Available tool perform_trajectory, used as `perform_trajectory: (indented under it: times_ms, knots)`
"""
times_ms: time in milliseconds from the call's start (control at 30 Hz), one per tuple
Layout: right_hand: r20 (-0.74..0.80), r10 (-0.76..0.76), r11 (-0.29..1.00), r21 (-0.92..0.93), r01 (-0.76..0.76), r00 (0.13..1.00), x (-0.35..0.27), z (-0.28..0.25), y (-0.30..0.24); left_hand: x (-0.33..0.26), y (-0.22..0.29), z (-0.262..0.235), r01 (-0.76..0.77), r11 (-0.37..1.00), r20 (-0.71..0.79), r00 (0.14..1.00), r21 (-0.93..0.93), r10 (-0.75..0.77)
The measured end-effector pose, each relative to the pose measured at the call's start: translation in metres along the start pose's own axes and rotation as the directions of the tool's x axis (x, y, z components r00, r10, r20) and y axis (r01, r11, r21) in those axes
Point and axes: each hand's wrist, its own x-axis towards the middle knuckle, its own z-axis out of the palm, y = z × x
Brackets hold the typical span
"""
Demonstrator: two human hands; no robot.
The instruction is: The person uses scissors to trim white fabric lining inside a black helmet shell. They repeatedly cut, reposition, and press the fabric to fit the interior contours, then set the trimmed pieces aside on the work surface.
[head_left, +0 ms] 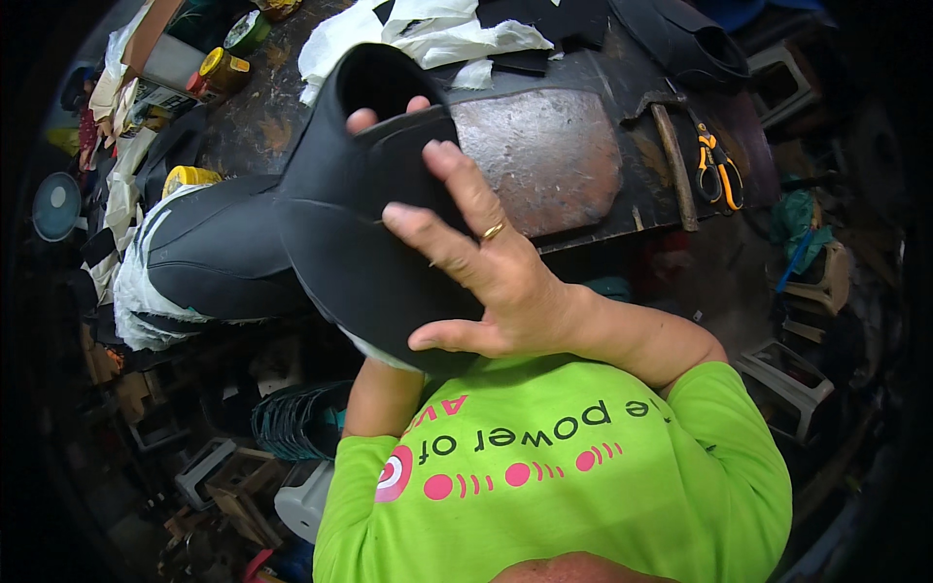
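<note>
A black shoe upper (369, 185) is held up in front of me at the near edge of the worktable, its round opening toward the far side. My left hand (387, 113) is mostly hidden behind and inside it; two fingertips curl over the rim of the opening. Over the smooth outer face lies my right hand (481, 262), fingers spread and a ring on one finger. Its thumb sits lower down, by the rounded end. Just left of this piece is another black upper (219, 248) with a white fibrous lining (146, 311).
On the dark table (262, 107) lie a worn metal slab (535, 160), a hammer (673, 160) and yellow-black pliers (717, 170). White scraps (428, 39) and another black upper (685, 44) are farther back. Jars (224, 70) stand left; plastic stools (787, 384) are below on the right.
</note>
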Motion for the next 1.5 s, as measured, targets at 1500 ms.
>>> perform_trajectory:
  times_ms: [1500]
  knots:
    - [-0.065, 0.188, 0.674, -0.717, -0.177, 0.980, -0.007, -0.081, 0.077, -0.006, -0.034, -0.059, -0.476, 0.029, 0.461, 0.832, 0.879, -0.309]
